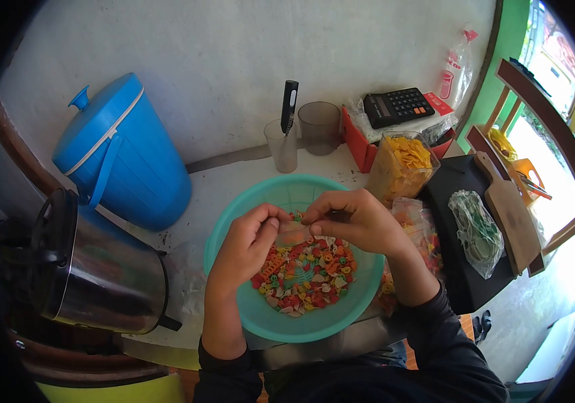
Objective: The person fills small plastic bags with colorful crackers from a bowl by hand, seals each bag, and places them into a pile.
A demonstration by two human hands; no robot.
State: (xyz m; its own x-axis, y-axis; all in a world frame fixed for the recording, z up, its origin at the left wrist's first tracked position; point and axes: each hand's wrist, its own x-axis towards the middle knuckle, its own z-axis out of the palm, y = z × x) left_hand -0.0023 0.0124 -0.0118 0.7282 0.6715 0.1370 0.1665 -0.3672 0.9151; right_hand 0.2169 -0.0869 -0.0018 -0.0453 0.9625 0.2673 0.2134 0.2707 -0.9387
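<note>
Dark sleeves reach in over the near edge of the desk in the head view, bringing both hands above a mint-green basin. The left hand and the right hand each pinch, thumb against fingers, what looks like a small see-through bag, held over the coloured snack pieces in the basin. The step in hand appears to be handling the bag's mouth; the next move, I judge, calls for a light two-sided grip and small fingertip motions. The basin sits by the near edge; a blue cooler fills the back-left corner, a steel container the left edge, two cups the back edge, and a jar of yellow chips stands just beside the basin toward the back right. Sideways room seems tight; lifting upward looks easier.
</note>
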